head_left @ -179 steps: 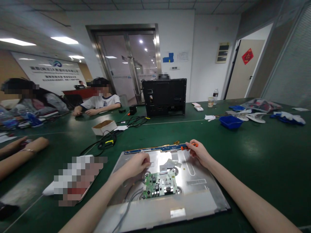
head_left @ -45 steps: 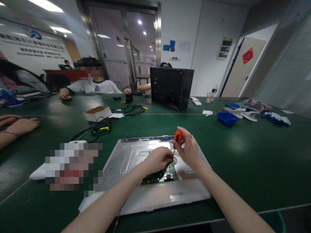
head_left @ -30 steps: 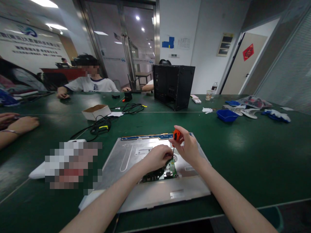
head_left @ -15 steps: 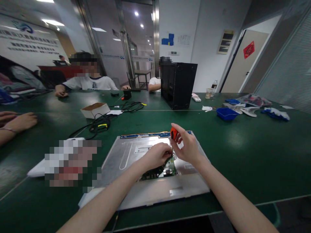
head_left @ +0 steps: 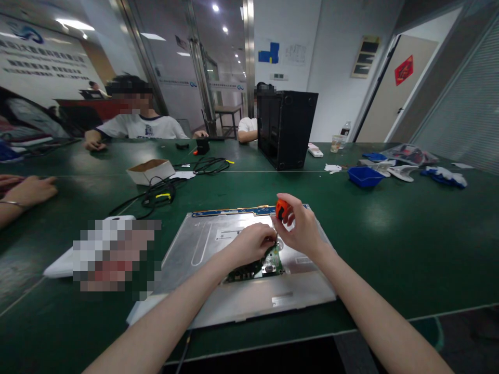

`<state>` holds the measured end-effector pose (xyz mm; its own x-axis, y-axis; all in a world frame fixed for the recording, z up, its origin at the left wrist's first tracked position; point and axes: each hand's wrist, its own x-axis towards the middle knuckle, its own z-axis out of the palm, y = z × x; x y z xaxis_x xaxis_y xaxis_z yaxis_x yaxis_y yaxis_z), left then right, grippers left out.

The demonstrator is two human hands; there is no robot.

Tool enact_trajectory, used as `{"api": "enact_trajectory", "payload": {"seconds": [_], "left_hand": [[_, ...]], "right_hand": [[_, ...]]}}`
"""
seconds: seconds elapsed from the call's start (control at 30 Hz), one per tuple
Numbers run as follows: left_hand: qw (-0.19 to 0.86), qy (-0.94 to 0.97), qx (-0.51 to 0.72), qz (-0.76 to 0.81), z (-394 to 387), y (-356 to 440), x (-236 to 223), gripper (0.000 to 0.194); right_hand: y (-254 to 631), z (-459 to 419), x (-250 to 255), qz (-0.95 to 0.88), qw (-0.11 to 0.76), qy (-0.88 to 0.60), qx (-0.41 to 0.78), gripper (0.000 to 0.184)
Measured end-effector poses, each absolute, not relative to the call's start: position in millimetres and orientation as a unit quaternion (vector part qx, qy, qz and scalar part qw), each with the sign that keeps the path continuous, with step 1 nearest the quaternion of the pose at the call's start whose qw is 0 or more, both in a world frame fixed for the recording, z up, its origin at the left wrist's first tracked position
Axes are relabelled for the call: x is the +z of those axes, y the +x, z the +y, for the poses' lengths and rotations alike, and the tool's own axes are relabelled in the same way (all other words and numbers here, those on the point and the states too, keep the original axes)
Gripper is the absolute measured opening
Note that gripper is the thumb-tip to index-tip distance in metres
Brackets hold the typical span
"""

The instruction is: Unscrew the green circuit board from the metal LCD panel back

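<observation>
Looking down along two bare forearms, angled inward above a silver panel (head_left: 241,301) lying flat on a green table (head_left: 393,259). To the left of the panel, near it, a white object (head_left: 62,265), partly lost under a blurred patch. On the panel, a green board (head_left: 275,262), largely covered by the left hand (head_left: 253,241). Bending that hand over the board, with fingertips drawn narrowly together near its far edge; cannot tell about anything pinched there. Just to the right, gripping an orange screwdriver (head_left: 281,209) in the right hand (head_left: 304,226), thumb and fingers closed around the handle, tip end pointing down beside the left fingertips. Along the panel's far edge, a narrow blue strip (head_left: 230,212). Beyond, at far left, another person's hand (head_left: 35,191) with a bracelet at the wrist. Farther in, black cable (head_left: 158,199) beside an open white box (head_left: 150,177); across to the right, a blue tray (head_left: 365,178) and a blue-and-white glove (head_left: 446,176). Near the table's far side, a tall black case (head_left: 290,130), with a cup (head_left: 336,144) and a bottle (head_left: 345,129) to its right. Behind, a seated person in a white shirt (head_left: 142,127), then glass doors (head_left: 218,57).
</observation>
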<state>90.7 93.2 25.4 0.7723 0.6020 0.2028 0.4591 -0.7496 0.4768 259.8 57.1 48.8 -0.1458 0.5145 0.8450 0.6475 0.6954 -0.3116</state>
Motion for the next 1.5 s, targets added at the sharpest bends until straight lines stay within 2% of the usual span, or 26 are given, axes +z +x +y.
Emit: {"api": "enact_trajectory", "payload": {"seconds": [0.17,0.7,0.97,1.5], "left_hand": [[0.203,0.92,0.174,0.286,94.1,90.8,25.1,0.016],[0.199,0.92,0.18,0.284,92.5,89.9,25.6,0.018],[0.199,0.922,0.176,0.283,91.5,90.7,28.3,0.021],[0.194,0.921,0.174,0.29,91.9,90.3,26.5,0.02]], "right_hand": [[261.4,53.6,53.1,-0.77,0.52,-0.367,-0.042,0.047],[259.0,58.1,50.2,-0.754,0.536,-0.373,-0.074,0.042],[260.6,55.9,53.3,-0.769,0.526,-0.36,-0.054,0.047],[260.7,56.8,52.6,-0.758,0.52,-0.388,-0.056,0.041]]}}
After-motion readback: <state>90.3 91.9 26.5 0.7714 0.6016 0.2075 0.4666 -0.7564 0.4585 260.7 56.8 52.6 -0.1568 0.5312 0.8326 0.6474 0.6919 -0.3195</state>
